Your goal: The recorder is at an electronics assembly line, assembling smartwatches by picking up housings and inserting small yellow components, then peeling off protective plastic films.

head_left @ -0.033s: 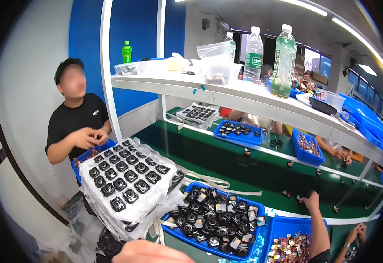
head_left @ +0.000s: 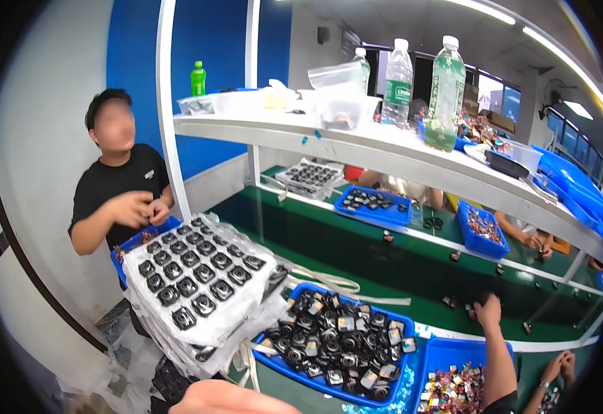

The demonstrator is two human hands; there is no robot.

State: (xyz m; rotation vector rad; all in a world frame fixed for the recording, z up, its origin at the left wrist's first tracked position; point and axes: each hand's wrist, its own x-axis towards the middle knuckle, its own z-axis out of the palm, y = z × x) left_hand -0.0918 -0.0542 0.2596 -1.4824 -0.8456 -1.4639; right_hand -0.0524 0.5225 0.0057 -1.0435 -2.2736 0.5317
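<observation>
At the lower edge, a blurred, rounded part of what looks like my left hand (head_left: 231, 399) shows close up. Its fingers are out of sight or smeared, and no held thing can be made out. Nearest beyond it is a blue tray (head_left: 409, 324) heaped with small black camera-like modules (head_left: 329, 341), many with a round lens and some with pale square labels. Up and left of the hand, a stack of white padded sheets (head_left: 236, 321) carries similar black modules (head_left: 203, 272) in rows. My right hand is nowhere in sight.
At left stands a person (head_left: 125, 179) in black, hands together over a blue tray. Another person's forearm (head_left: 492, 345) reaches across a blue bin (head_left: 439, 352) of small coloured parts to the green belt (head_left: 356, 255). Bottles and containers stand on a white shelf (head_left: 274, 134) overhead.
The whole view has shifted slightly. My hand sits a little lower and further left in the picture. The standing person's fingers have moved; the trays stay in place.
</observation>
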